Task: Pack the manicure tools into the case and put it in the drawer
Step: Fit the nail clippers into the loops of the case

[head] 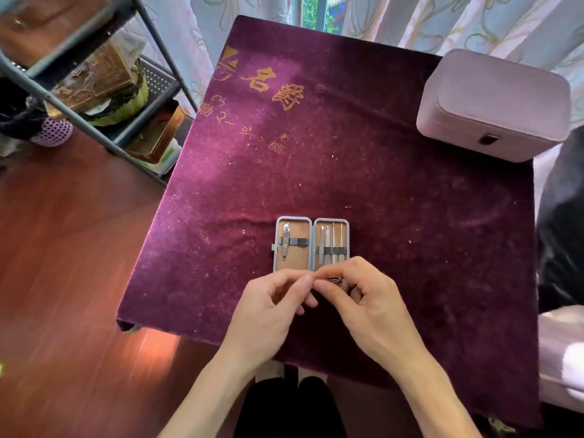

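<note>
A small manicure case [300, 251] lies open and flat on the purple velvet table cover [410, 232]. Its left half holds a nail clipper [285, 243] under an elastic band. Its right half holds several thin metal tools [331, 243] under another band. Just in front of the case, my left hand [268, 306] and my right hand [366, 298] meet at the fingertips. Between them is a small metal tool [335, 280], mostly hidden by fingers; it looks pinched by both hands.
A pale pink box with a front clasp [493, 102] stands at the table's far right corner. A metal shelf rack [94, 90] with tins and bags stands on the wooden floor to the left. Curtains hang behind the table. Bedding lies at the right edge.
</note>
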A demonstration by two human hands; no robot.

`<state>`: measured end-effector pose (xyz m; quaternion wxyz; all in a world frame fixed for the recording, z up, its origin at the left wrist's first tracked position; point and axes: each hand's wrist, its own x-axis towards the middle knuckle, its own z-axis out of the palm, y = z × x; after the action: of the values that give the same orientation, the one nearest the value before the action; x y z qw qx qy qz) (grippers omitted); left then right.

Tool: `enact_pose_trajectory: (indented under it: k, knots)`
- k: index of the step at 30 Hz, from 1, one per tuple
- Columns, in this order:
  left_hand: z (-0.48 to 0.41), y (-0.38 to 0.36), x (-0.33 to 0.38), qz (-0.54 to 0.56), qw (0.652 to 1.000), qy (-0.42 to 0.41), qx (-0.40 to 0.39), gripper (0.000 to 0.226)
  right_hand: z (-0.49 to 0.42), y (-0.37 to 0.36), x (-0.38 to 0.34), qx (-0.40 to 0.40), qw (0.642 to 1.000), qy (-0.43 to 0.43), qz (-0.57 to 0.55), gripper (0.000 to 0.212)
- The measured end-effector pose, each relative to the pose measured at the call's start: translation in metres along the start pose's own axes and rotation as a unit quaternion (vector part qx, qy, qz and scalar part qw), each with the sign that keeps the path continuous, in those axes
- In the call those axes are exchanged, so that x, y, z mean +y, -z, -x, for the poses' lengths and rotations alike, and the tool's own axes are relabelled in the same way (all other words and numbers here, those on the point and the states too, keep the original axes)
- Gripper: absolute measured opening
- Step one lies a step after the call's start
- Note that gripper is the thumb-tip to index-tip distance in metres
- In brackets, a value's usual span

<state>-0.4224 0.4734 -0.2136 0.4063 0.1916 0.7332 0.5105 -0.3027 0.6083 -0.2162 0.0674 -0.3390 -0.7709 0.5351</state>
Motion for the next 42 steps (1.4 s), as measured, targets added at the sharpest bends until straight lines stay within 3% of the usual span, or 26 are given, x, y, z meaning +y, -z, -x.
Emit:
enact_pose_trajectory:
  k: [4,7,13,21,24,30,36,42]
  knots:
    - [0.003,0.0,-0.004,0.059,0.997,0.043,-0.022,0.024,0.004,0.003,-0.002,0.008,0.999,-0.026,-0.019,0.021]
    - [0.009,-0.006,-0.005,0.108,0.993,0.05,-0.002,0.024,0.006,0.0,-0.005,0.07,0.991,-0.077,-0.085,0.033]
    - [0.018,-0.023,-0.003,0.132,0.989,0.054,0.037,0.021,0.013,-0.024,-0.014,0.094,0.938,-0.197,-0.271,0.014]
    - [0.021,-0.023,-0.001,0.096,0.994,0.037,0.026,0.028,0.016,-0.027,-0.013,0.098,0.935,-0.225,-0.254,0.012]
    - [0.02,-0.021,0.0,0.099,0.994,0.041,0.028,0.031,0.014,-0.023,-0.014,0.085,0.942,-0.213,-0.246,0.002]
    - [0.015,-0.017,-0.002,0.106,0.993,0.049,0.027,0.018,0.01,-0.014,-0.012,0.043,0.968,-0.168,-0.182,0.013]
    - [0.008,-0.009,-0.001,0.045,0.998,0.044,0.013,0.019,0.007,-0.012,-0.012,0.025,0.987,-0.131,-0.088,0.016]
    - [0.002,-0.002,0.004,-0.008,1.0,0.027,0.012,0.016,0.001,-0.002,-0.012,0.038,0.989,-0.116,-0.079,0.014]
